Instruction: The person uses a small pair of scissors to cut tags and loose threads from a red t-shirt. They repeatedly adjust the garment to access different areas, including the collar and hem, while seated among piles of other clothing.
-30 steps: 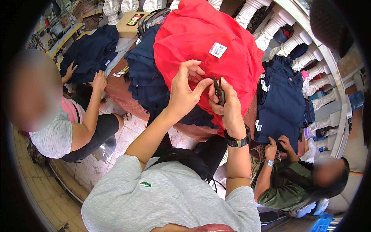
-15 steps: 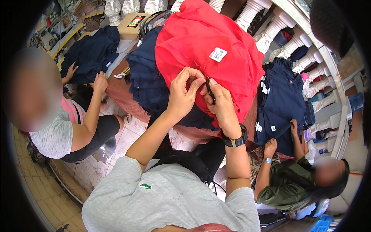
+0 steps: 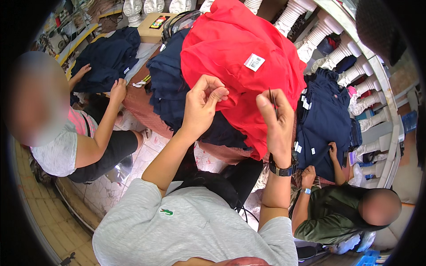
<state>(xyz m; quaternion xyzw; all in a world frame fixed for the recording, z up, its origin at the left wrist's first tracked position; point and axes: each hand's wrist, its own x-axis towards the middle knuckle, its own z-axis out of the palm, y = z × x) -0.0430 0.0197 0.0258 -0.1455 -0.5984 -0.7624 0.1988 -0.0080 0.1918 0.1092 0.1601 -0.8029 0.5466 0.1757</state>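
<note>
here, at frame centre, your left hand [image 3: 202, 104] pinches a fold of the bright red fabric garment [image 3: 242, 66], fingers closed on the cloth. your right hand [image 3: 275, 117], just right of centre, grips a thin dark needle-like tool [image 3: 273, 99] upright between thumb and fingers. the garment fills the upper centre, its white rectangular tag [image 3: 254, 62] showing, over dark navy folded clothes [image 3: 171, 84].

Red garment [image 3: 235, 53], bright, crumpled and heaped high over dark navy clothes, white tag on its upper face, lower edge hanging toward the person, fold pinched between left fingertips, thin dark tool [image 3: 272, 98], slim, near upright, held just beside the fabric
</note>
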